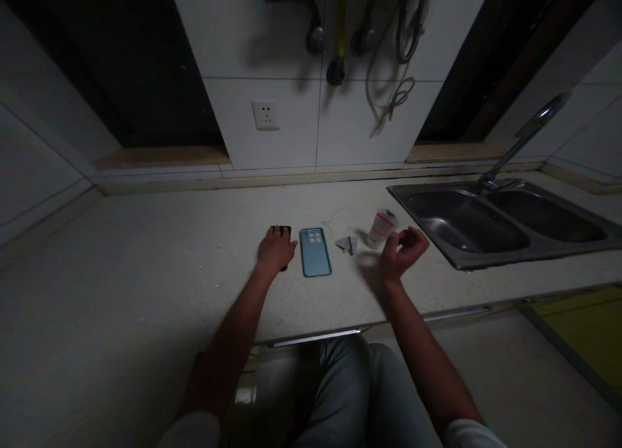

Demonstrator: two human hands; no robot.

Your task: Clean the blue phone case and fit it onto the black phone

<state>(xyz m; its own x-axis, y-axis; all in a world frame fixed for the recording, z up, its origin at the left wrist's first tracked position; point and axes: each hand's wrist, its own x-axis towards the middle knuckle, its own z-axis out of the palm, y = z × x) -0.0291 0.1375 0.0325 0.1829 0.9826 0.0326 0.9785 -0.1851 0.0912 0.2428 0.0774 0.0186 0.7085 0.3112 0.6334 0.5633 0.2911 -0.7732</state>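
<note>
My left hand (275, 249) lies flat on a black phone (283, 231) on the pale countertop (170, 253), covering most of it. Just right of it lies a light-blue phone case (315, 251), back up, with camera cutouts at its top. A small grey folded cloth (346, 244) sits beyond the case. A small white bottle with a pink label (381, 228) stands beside it. My right hand (402, 249) hovers above the counter near the bottle, fingers curled in a loose pinch; whether anything is in them is hidden.
A double steel sink (495, 222) with a curved tap (522, 137) is set into the counter at right. A wall socket (265, 115) and hanging hoses (389, 52) are on the tiled wall behind. My knees show below the counter's front edge.
</note>
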